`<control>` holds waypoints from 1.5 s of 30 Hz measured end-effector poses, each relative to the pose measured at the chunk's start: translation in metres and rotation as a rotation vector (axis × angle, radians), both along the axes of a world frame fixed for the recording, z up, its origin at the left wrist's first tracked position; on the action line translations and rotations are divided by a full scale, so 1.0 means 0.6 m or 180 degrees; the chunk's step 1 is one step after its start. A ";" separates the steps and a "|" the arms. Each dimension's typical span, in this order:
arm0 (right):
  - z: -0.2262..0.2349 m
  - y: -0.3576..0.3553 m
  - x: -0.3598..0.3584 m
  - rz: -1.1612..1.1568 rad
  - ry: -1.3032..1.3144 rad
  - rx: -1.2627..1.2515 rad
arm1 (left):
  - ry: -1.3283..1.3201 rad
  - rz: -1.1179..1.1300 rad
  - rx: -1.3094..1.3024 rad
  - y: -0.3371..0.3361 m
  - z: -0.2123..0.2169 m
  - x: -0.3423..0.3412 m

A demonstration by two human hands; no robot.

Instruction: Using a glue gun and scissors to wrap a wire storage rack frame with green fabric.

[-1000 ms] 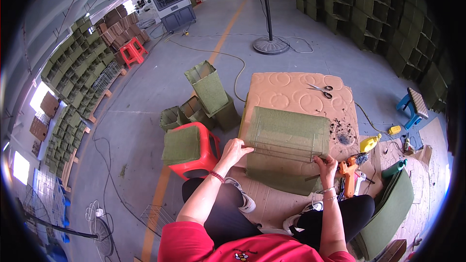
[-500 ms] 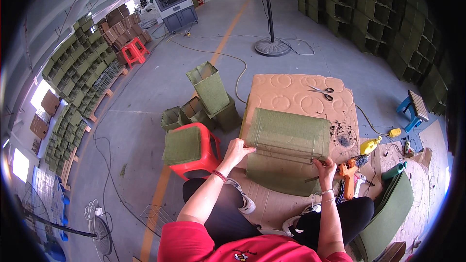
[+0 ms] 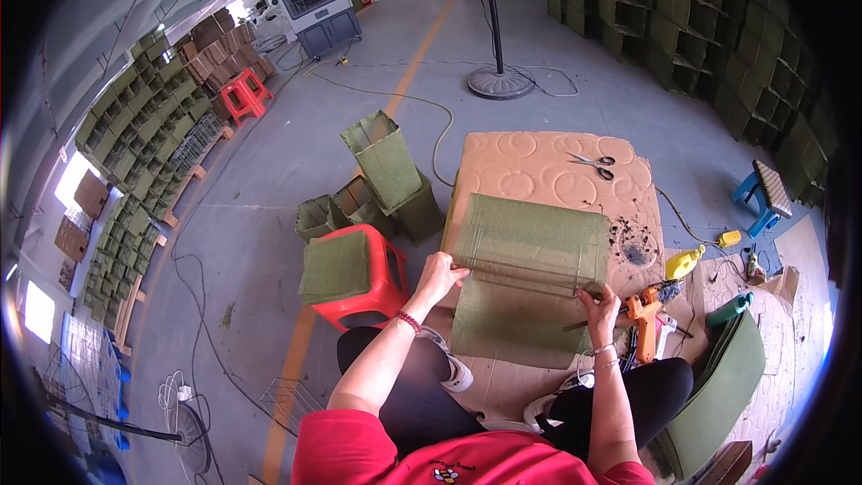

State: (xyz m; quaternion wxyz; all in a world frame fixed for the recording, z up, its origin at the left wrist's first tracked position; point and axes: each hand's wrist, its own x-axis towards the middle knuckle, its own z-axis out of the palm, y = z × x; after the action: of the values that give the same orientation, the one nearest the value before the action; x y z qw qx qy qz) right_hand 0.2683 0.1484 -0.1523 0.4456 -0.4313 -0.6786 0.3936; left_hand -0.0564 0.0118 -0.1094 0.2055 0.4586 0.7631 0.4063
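Cardboard (image 3: 516,166), centre: left hand (image 3: 440,278) and right hand (image 3: 600,307) pinch wire (image 3: 525,284) on an unformed sheet (image 3: 543,224); formed boxes (image 3: 386,162) stand centre-left.

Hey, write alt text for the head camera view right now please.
A person in red pinches a wire frame with left hand and right hand over a green sheet on cardboard. Scissors lie farther off, an orange glue gun by the right hand, and a red stool stands at left.
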 end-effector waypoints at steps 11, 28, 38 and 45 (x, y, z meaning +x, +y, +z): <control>-0.028 -0.002 0.017 -0.0174 -0.1369 0.0026 | 0.0455 0.0060 -0.0122 -0.020 0.015 0.019; 0.110 0.183 -0.059 0.0282 -0.0348 -0.0679 | 0.0322 -0.0200 0.0086 0.191 0.090 -0.103; 0.156 0.215 -0.060 0.0561 -0.0557 -0.1371 | -0.0988 -0.0471 -0.0694 0.202 0.073 -0.120; 0.137 0.203 -0.056 0.0477 -0.0477 -0.1179 | -0.1039 -0.0319 -0.0442 0.161 0.069 -0.096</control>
State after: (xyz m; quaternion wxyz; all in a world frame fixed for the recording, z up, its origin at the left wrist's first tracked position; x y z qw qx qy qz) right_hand 0.2348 0.2704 -0.0699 0.2765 -0.4823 -0.6561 0.5104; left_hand -0.1138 0.1082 -0.0678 0.3778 0.4087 0.7221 0.4109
